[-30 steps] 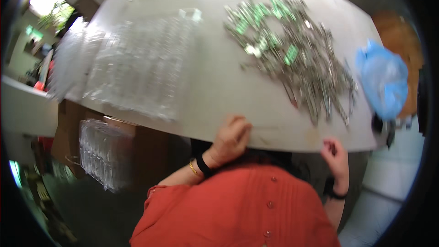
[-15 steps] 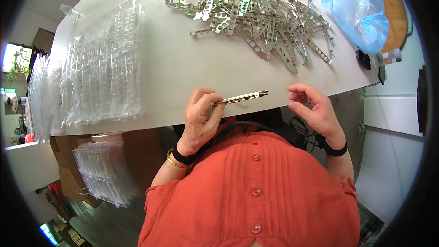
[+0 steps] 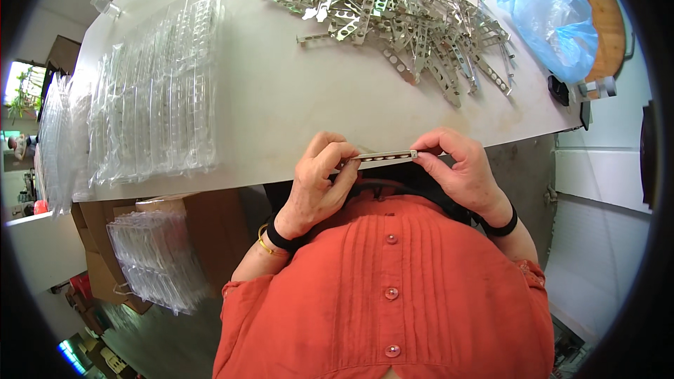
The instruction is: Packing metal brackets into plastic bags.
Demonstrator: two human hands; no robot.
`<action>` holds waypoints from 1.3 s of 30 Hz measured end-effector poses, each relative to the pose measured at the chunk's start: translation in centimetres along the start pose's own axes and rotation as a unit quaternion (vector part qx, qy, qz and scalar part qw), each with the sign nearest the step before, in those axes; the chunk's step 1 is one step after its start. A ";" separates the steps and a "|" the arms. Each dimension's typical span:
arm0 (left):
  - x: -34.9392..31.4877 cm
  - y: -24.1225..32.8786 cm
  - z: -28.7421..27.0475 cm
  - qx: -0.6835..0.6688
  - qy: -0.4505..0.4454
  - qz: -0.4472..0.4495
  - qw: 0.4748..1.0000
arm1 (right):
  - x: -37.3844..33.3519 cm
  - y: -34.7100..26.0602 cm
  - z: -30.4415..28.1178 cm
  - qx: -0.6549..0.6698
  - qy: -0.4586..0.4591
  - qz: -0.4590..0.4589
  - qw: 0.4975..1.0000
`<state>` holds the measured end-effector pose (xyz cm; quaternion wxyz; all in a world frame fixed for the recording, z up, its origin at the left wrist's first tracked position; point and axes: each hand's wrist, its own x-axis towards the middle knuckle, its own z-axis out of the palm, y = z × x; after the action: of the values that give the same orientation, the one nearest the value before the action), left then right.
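Between my two hands, at the near edge of the table, is a slim metal bracket (image 3: 385,157) with a row of holes along it. My left hand (image 3: 320,181) pinches its left end between thumb and fingers. The thumb and fingers of my right hand (image 3: 460,168) close on its right end. The bracket lies nearly level, and its two ends are partly hidden by my fingertips. Farther back on the table spreads a tangled pile of similar metal brackets (image 3: 421,35).
Clear plastic trays (image 3: 158,98) stand in a row on the left of the white table (image 3: 274,112). More trays (image 3: 158,260) sit by a cardboard box (image 3: 221,238) below the edge. A blue plastic bag (image 3: 547,21) is at the far right, near a small black object (image 3: 558,90).
My right hand has moved left and closed on the bracket's right end. The bracket, held in my left hand, has turned closer to level.
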<state>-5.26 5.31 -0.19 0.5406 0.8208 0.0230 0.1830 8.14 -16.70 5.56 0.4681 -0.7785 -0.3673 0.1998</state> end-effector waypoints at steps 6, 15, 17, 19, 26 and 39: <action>-0.3 -0.8 0.1 -0.084 -0.020 -0.035 0.996 | -0.7 0.3 0.1 0.015 0.034 0.031 0.999; -0.6 -1.1 -0.8 -0.172 -0.066 -0.044 0.982 | -1.1 0.8 0.4 0.076 0.049 0.075 0.993; -0.9 -1.5 -0.7 -0.204 -0.049 -0.049 0.977 | -1.1 0.8 0.5 0.078 0.047 0.073 0.993; -0.8 -1.3 -0.6 -0.174 -0.044 -0.044 0.983 | -1.2 0.9 0.5 0.080 0.043 0.077 0.993; 0.1 -0.5 -0.7 -0.056 -0.036 -0.001 0.998 | -1.3 1.0 1.0 0.077 0.035 0.069 0.994; 0.5 1.0 0.3 0.147 0.041 0.105 0.983 | -0.3 0.0 0.3 -0.067 0.046 -0.044 0.996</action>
<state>-4.86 4.79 0.73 0.3910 0.8808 -0.0141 0.2669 7.74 -16.76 5.45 0.4395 -0.7996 -0.3921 0.1177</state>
